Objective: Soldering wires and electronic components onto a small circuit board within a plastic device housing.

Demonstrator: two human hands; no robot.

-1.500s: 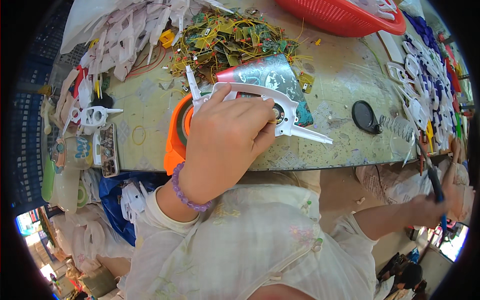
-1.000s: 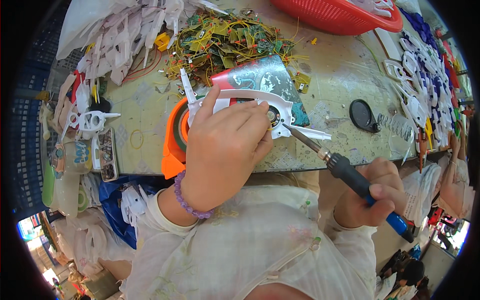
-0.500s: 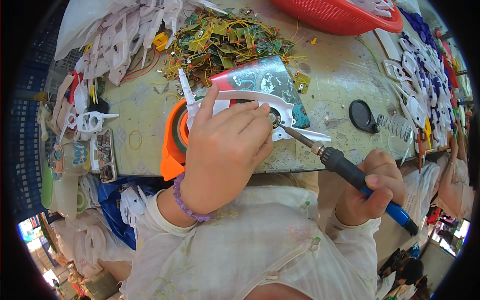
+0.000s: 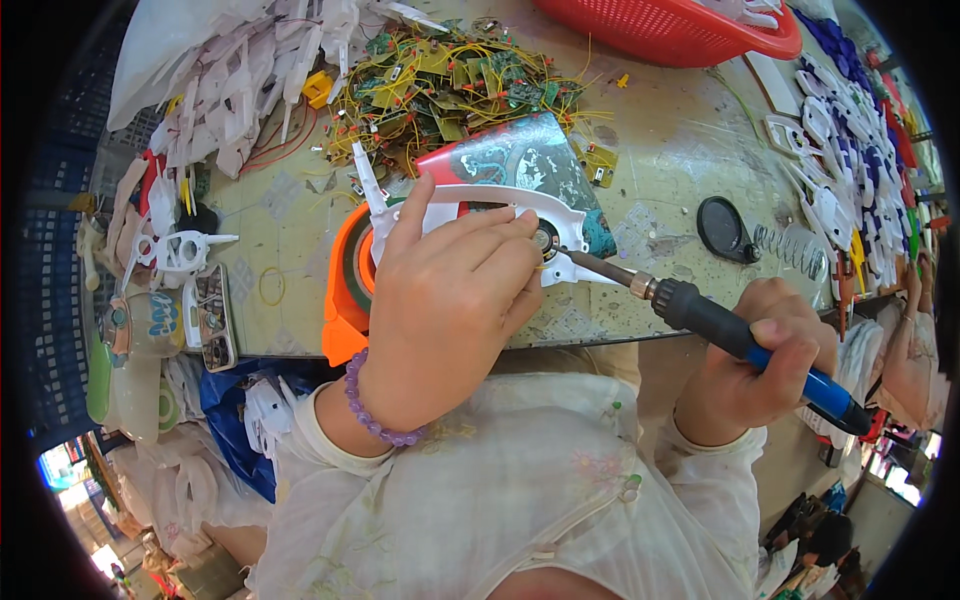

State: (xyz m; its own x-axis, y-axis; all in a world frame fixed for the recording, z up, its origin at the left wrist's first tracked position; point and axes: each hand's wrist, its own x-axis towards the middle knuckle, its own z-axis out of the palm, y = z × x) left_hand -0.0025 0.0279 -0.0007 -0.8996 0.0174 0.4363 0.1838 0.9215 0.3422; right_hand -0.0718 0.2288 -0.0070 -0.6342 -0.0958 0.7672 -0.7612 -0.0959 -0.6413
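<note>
My left hand (image 4: 445, 310) presses down on a white plastic frame piece (image 4: 480, 200) that lies over an orange tape dispenser (image 4: 340, 290) at the table's near edge. Fingertips pinch a small round part (image 4: 546, 241) on the frame. My right hand (image 4: 765, 365) grips a soldering iron (image 4: 720, 325) with a black and blue handle. Its metal tip touches the round part beside my left fingertips. A purple bead bracelet (image 4: 375, 420) circles my left wrist.
A heap of green circuit boards with yellow wires (image 4: 450, 80) lies behind the frame. White plastic parts (image 4: 230, 90) pile at the left, more parts (image 4: 850, 170) at the right. A red basket (image 4: 670, 30) stands at the back. A black round lid (image 4: 722, 228) and a spring (image 4: 790, 245) lie nearby.
My right hand came up from the lower right with the soldering iron and brought its tip to the round part on the frame. My left hand stayed on the frame.
</note>
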